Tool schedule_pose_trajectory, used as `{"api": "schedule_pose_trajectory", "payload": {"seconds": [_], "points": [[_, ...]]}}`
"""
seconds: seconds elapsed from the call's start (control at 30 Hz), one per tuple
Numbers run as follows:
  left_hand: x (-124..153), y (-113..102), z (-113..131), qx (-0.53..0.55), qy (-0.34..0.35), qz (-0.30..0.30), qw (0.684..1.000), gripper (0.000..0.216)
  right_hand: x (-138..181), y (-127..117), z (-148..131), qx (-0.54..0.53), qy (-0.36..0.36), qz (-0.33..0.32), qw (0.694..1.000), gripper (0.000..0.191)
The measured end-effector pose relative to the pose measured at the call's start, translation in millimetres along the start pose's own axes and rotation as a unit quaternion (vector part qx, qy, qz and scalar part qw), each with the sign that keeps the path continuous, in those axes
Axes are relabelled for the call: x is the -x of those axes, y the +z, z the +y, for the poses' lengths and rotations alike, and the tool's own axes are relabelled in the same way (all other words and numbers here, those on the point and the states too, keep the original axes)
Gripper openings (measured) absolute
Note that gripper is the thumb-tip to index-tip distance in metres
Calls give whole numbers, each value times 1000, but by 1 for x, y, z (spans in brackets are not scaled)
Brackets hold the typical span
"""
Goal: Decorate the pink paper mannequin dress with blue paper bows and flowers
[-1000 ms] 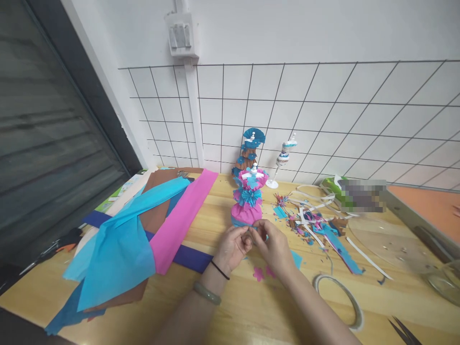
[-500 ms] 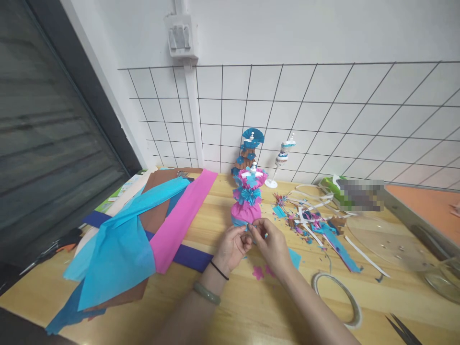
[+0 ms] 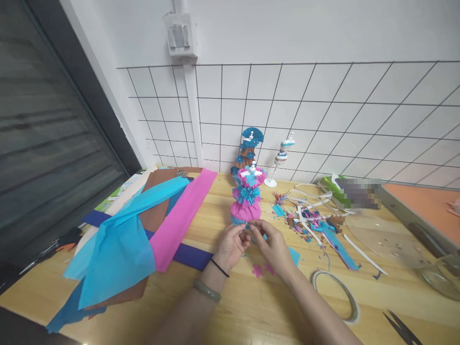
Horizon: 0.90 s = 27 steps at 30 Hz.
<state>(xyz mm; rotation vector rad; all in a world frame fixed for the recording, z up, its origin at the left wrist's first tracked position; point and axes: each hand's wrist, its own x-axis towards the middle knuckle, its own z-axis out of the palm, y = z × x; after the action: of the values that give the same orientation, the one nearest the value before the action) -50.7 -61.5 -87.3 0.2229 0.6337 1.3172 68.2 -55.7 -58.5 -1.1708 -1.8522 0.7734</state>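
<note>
Just in front of a miniature dress form (image 3: 246,210) in pink and blue crepe paper, my two hands meet at the fingertips. My left hand (image 3: 232,245), palm turned up, pinches with thumb and forefinger. Opposite it, my right hand (image 3: 272,245) pinches too. A bit of blue shows at the fingertips, but it is too small to tell apart from the blue hem behind. Pink paper flowers (image 3: 257,271) lie on the table below my hands. A blue paper piece (image 3: 294,256) lies partly under my right hand.
Crepe paper sheets (image 3: 118,258) are heaped at left. Behind stand a brown-and-blue dressed form (image 3: 247,153) and a white form (image 3: 282,157). Paper scraps (image 3: 311,220), a tape roll (image 3: 354,306), tweezers (image 3: 400,328) and a glass bowl (image 3: 443,275) are at right. Scissors (image 3: 53,249) lie far left.
The view has shifted very slightly. My fingertips have moved a little against each other; the dress form and the things around it stay in place.
</note>
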Motion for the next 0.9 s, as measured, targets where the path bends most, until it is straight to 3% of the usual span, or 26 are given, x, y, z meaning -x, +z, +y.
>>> {"api": "schedule_pose_trajectory", "payload": {"seconds": [0.17, 0.27, 0.37, 0.5, 0.67, 0.9], "points": [[3, 3, 2, 5, -2, -5, 1000, 10, 2, -9, 9, -91, 45, 46, 994, 29], [5, 3, 2, 12, 4, 2, 1000, 10, 8, -22, 19, -82, 79, 45, 992, 30], [4, 2, 1, 17, 14, 13, 1000, 12, 20, -38, 29, 21, 110, -27, 993, 28], [4, 2, 1, 24, 30, 23, 999, 16, 42, -49, 36, 158, 132, -124, 971, 17], [4, 3, 1, 32, 32, 29, 999, 17, 59, -38, 38, 192, 130, -123, 965, 12], [5, 0, 1, 39, 31, 36, 998, 15, 59, -23, 55, 155, 130, -120, 972, 36]]}}
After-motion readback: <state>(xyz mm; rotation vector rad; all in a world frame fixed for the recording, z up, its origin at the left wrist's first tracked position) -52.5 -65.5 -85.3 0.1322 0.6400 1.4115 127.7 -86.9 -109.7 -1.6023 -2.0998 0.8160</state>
